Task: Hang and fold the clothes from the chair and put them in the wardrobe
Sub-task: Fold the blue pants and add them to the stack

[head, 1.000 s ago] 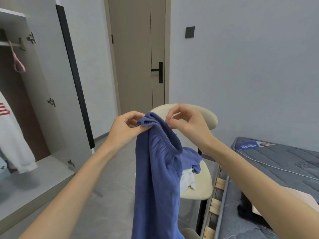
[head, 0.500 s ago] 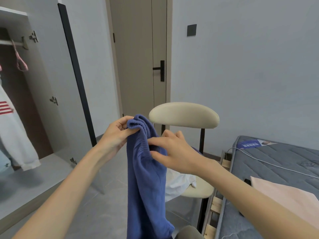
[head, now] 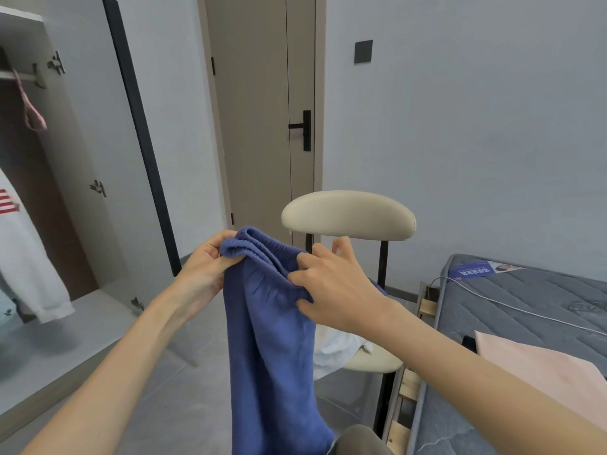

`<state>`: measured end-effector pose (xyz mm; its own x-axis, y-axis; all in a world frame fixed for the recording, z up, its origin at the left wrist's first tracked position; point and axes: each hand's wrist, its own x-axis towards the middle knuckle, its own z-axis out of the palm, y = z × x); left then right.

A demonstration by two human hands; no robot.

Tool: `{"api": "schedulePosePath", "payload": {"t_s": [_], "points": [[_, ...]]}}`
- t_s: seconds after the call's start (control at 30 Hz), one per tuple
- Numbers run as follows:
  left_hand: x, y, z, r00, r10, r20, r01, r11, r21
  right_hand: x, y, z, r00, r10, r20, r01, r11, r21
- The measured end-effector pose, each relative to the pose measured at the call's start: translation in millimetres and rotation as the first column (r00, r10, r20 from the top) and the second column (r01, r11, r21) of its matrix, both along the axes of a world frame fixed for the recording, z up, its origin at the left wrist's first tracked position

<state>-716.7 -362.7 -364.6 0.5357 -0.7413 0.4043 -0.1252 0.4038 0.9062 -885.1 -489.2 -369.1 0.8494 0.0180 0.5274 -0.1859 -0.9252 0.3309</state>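
Well, the wardrobe (head: pixel 75 152) stands open on the left, with a white top (head: pixel 23 257) hanging inside it. On the right lies a grey mattress (head: pixel 532 300) with a pink cloth (head: pixel 542 372) on it. Between them is a beige chair (head: pixel 348 215), a white garment (head: pixel 335 349) bunched on its seat. Blue trousers (head: pixel 272 339) hang in front of the chair, held up by the waistband. The left hand (head: pixel 207 267) pinches one end of it; the right hand (head: pixel 335 290) grips the other with curled fingers. A pink hanger (head: pixel 33 116) dangles from the rail.
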Motion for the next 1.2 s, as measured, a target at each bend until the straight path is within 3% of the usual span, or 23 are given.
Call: {"api": "schedulePosePath", "payload": {"t_s": [0.13, 0.23, 0.33, 0.43, 0.63, 0.73, 0.8, 0.93, 1.0, 1.1, 1.2], "points": [[10.1, 2.8, -2.9, 0.995, 0.097, 0.008, -0.098, 0.993, 0.065, 0.4, -3.7, 7.8, 0.998, 0.061, 0.029, -0.062, 0.997, 0.048], [15.7, 1.3, -3.5, 0.972, 0.206, 0.116, -0.220, 0.966, 0.132, 2.1, -3.0, 19.0, 0.995, 0.089, 0.037, -0.096, 0.938, 0.334], [20.0, -0.7, -1.0, 0.951, 0.264, 0.159, -0.288, 0.945, 0.154, 9.0, 2.0, 27.4, 0.985, 0.146, 0.094, -0.173, 0.814, 0.554], [24.5, -1.5, 5.5, 0.938, 0.309, 0.154, -0.332, 0.931, 0.153, 16.5, 1.2, 33.0, 0.963, 0.251, 0.099, -0.239, 0.625, 0.743], [29.3, 2.2, 30.2, 0.973, 0.218, 0.077, -0.230, 0.945, 0.234, 21.4, 2.6, 66.2, 0.930, 0.362, 0.070, -0.169, 0.251, 0.953], [34.5, 8.1, 44.5, 0.973, 0.213, 0.092, -0.230, 0.940, 0.252, 27.8, 5.7, 83.7, 0.859, 0.512, 0.016, -0.099, 0.135, 0.986], [38.0, 13.1, 52.7, 0.966, 0.237, 0.104, -0.256, 0.932, 0.255, 32.2, 10.4, 96.6, 0.833, 0.547, -0.085, -0.041, 0.214, 0.976], [49.8, 25.9, 61.6, 0.926, 0.348, 0.144, -0.374, 0.896, 0.240, 46.7, 22.7, 116.2, 0.887, 0.302, -0.349, 0.044, 0.698, 0.715], [52.3, 34.9, 66.1, 0.913, 0.374, 0.166, -0.403, 0.889, 0.216, 58.1, 26.7, 118.1, 0.911, 0.180, -0.372, 0.066, 0.825, 0.561], [52.6, 48.1, 72.1, 0.898, 0.393, 0.200, -0.428, 0.886, 0.178, 71.0, 31.2, 117.6, 0.949, 0.173, -0.263, -0.026, 0.875, 0.483], [55.3, 63.4, 73.5, 0.856, 0.438, 0.274, -0.490, 0.856, 0.163, 78.9, 30.8, 116.5, 0.961, 0.256, -0.103, -0.147, 0.792, 0.593]]}}
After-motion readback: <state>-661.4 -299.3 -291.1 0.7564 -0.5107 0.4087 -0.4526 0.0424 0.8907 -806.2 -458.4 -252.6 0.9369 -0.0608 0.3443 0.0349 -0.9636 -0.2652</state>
